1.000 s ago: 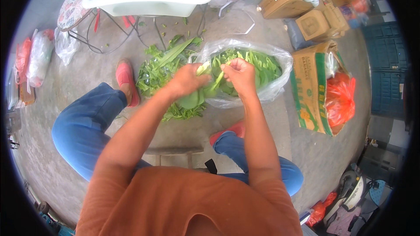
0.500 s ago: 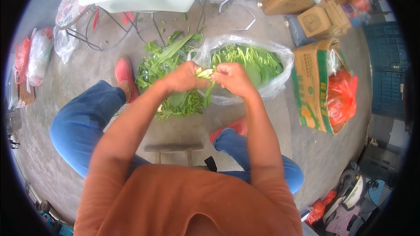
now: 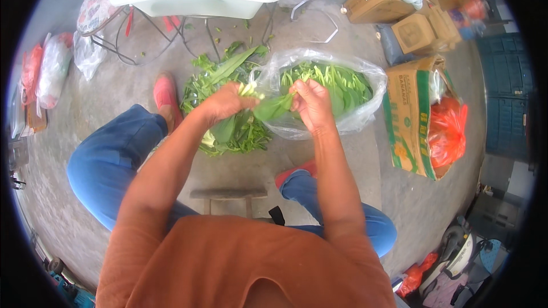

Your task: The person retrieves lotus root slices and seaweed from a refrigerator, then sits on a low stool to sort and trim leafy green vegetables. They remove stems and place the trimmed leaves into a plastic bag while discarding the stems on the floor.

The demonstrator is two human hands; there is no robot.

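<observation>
My left hand is closed around a small bunch of pale green stems, whose cut-looking ends poke out past the fingers. To its right, my right hand pinches a broad green leaf that stretches toward the left hand. Beneath the left hand, a loose heap of leafy greens lies on the floor. A clear plastic bag stands open behind and right of my right hand, filled with more leafy greens.
A white tub of greens sits on a wire-legged stand at the far side. Right of the bag stands a cardboard box holding a red plastic bag. A low wooden stool is between my legs. Cartons lie at the far right.
My hands have drawn apart from being together. The right hand now has a leaf stretched out from its fingers, while the left keeps the stems, their pale ends showing more.
</observation>
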